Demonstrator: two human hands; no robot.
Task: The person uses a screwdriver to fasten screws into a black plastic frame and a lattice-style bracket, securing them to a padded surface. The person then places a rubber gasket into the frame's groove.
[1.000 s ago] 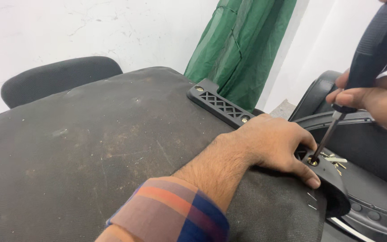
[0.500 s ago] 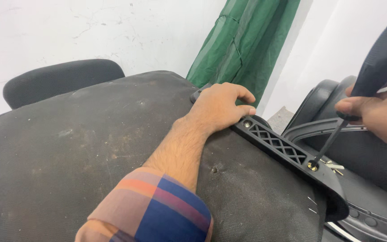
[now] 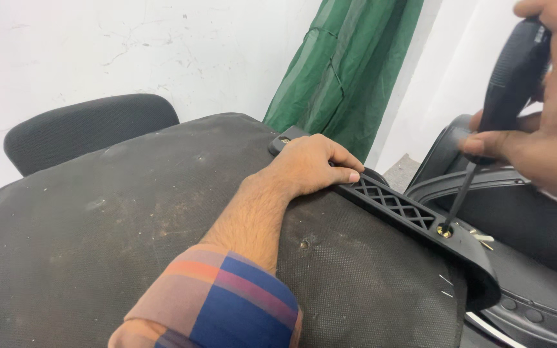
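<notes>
1. Left hand [image 3: 311, 164] lies palm-down on the far end of the black plastic bracket [image 3: 394, 206], fingers curled over its edge, pressing rather than gripping. A second ago it sat at the near end, right beside the screw; it has since slid up the bracket, away from the tool tip.
2. Right hand [image 3: 543, 109] is wrapped tight around the black handle of the screwdriver [image 3: 498, 109], thumb and fingers closed on it. That grip looks the same across the last second.
3. Screwdriver shaft runs down at a slant; the tip sits in the brass-coloured screw [image 3: 445, 230] at the bracket's near end.
4. Bracket lies along the edge of the upturned chair seat [image 3: 130, 219], dusty black fabric underside up. Lattice section now uncovered.
5. Read: the screw no longer looks to need steadying by finger; the left hand now pins the bracket while the right one drives.
6. Nearby: another chair back [image 3: 85, 129] far left, green curtain [image 3: 356, 71] behind, chair shell [image 3: 536, 258] to the right.
</notes>
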